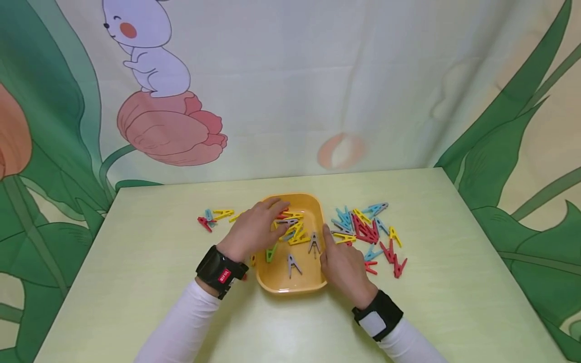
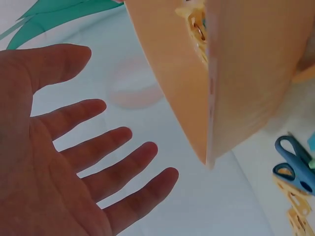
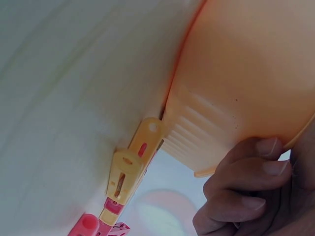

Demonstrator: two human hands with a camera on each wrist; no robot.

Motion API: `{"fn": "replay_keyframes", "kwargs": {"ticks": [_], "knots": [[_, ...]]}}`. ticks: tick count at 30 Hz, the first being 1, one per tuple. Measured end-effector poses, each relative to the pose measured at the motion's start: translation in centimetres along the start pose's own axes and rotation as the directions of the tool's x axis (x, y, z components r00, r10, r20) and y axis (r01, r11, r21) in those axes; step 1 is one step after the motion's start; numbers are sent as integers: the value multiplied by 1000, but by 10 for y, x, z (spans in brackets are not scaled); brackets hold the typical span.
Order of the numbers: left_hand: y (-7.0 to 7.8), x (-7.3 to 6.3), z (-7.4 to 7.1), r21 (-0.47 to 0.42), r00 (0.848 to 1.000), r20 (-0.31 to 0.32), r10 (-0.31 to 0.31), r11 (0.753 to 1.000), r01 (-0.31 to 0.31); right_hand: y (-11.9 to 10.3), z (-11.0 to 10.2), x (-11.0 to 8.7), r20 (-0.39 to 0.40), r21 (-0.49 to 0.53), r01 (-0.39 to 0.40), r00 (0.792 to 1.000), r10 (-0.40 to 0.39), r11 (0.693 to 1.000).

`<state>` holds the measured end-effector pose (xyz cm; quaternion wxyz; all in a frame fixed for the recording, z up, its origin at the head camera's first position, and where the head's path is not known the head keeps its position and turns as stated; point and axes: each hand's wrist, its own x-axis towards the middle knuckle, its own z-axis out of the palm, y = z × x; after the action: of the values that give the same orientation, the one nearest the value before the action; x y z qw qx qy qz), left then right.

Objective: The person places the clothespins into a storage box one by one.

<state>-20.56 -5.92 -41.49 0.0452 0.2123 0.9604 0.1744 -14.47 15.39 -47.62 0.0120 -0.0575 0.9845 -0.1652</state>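
Note:
A yellow-orange plastic tray [image 1: 283, 287] stands on the table with yellow, grey, green and red clothespins [image 1: 297, 232] inside. Over its left rim hangs my left hand [image 1: 254, 227]; in the left wrist view its fingers [image 2: 135, 199] are spread and relaxed, with nothing between them. My right hand [image 1: 347, 267] holds the tray's right rim, thumb at the inner side and index finger pointing forward along the edge. Its other fingers [image 3: 236, 196] are curled against the outer wall [image 3: 221, 98]. Two grey clothespins [image 1: 292, 265] lie apart in the tray's near half.
To the right of the tray lies a loose pile of red, blue and yellow clothespins [image 1: 367, 229]. A smaller group of red, blue and yellow clothespins [image 1: 209, 219] is at the left. Behind the pale table [image 1: 150, 242] hangs a printed curtain [image 1: 281, 91].

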Motion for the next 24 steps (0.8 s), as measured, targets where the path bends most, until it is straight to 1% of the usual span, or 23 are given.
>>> {"fn": "replay_keyframes", "kwargs": {"ticks": [4,7,10,14,18,21,24], "knots": [[-8,-1,-10,-2,1000,-21,-7,1000,7,0,1,0,2,-4,-6,1000,6,1000],[-19,-3,-20,-2,998,-51,-21,1000,21,1,1,0,-2,-8,-1,1000,1,1000],[-34,-4,-31,-6,994,-91,-54,999,54,1,1,0,-8,-15,4,1000,-5,1000],[-62,-8,-40,-22,985,-138,-106,994,104,0,1,-1,-13,-13,6,1000,-6,1000],[-95,-13,-41,-52,974,-150,-169,985,163,0,2,0,-22,-13,11,1000,-11,1000],[-117,-17,-36,-72,966,-144,-215,976,206,0,2,-1,-29,-19,18,999,-18,1000],[-134,-21,-29,-74,959,-127,-253,967,246,1,3,0,-33,-25,22,999,-23,999]]}}
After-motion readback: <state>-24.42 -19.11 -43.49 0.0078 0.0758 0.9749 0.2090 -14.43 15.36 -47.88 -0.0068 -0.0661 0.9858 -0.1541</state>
